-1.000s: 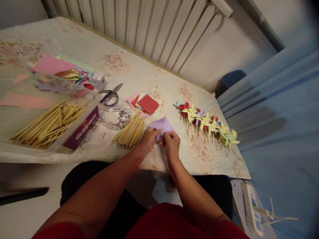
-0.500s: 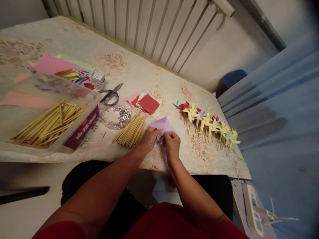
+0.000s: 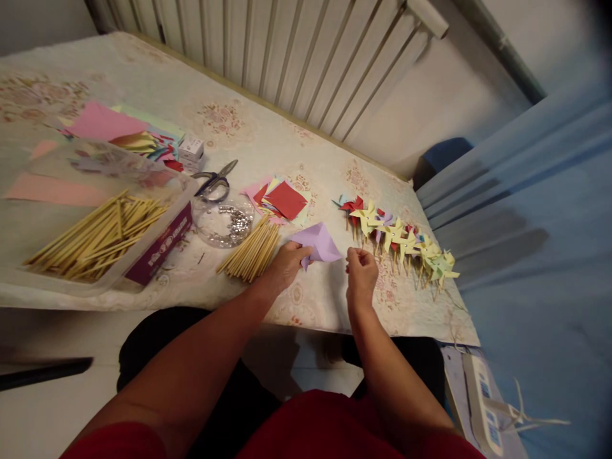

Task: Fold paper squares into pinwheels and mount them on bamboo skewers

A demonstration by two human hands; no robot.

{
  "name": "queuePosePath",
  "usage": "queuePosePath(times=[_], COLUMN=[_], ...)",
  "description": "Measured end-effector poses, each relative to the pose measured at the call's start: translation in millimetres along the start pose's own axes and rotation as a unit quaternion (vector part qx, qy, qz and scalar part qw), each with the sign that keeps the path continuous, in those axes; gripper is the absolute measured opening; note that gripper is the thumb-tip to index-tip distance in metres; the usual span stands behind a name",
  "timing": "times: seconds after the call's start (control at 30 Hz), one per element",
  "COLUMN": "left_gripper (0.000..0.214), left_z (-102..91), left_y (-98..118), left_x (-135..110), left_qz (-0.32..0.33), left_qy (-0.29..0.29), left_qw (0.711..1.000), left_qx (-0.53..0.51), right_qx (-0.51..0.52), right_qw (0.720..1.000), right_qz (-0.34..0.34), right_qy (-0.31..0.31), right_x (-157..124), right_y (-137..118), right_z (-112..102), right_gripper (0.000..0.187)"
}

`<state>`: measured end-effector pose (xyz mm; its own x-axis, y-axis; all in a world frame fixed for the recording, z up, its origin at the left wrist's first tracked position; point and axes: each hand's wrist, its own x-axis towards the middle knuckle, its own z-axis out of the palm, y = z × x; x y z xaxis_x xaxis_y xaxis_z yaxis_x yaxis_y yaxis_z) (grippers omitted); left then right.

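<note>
A purple paper square (image 3: 319, 243) with partly folded corners is pinched between the thumb and fingers of my left hand (image 3: 288, 262). To the right of the paper, and apart from it, is my right hand (image 3: 362, 271). Its fingertips are pressed together; whatever they hold, if anything, is too small to see. Just left of my left hand lies a bundle of thin wooden sticks (image 3: 252, 250). Behind the purple paper rests a stack of coloured paper squares (image 3: 285, 201), a red one on top.
Finished paper pinwheels (image 3: 399, 234) on sticks stand in rows at the right. At the left are a clear plastic box (image 3: 109, 280) with more sticks, scissors (image 3: 213, 183), a round clear dish (image 3: 203, 239) of shiny metal pieces, and a small white box (image 3: 190, 148).
My right hand has moved right, away from the purple paper. The paper's right side has opened out, while my left hand keeps hold of it.
</note>
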<state>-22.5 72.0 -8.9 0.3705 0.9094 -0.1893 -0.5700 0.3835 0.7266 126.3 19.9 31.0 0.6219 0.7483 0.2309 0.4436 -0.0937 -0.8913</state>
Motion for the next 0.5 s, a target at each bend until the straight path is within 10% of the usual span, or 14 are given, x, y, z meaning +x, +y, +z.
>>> queuePosePath(times=[0.23,0.5], left_gripper=[0.010,0.011], left_z=[-1.8,0.6], left_y=[2.2,6.5], left_x=[-1.3,-3.0], left_qz=[-0.032,-0.043], left_qy=[-0.072,-0.080], left_qw=[0.996,0.990], left_qx=[0.036,0.105], right_qx=[0.128,0.117], right_qw=[0.929,0.916], right_qz=[0.183,0.205], right_qy=[-0.294,-0.323], right_x=[18.6,15.4], right_y=[-13.9,-12.8], right_z=[-5.2,7.5], right_gripper=[0.034,0.033])
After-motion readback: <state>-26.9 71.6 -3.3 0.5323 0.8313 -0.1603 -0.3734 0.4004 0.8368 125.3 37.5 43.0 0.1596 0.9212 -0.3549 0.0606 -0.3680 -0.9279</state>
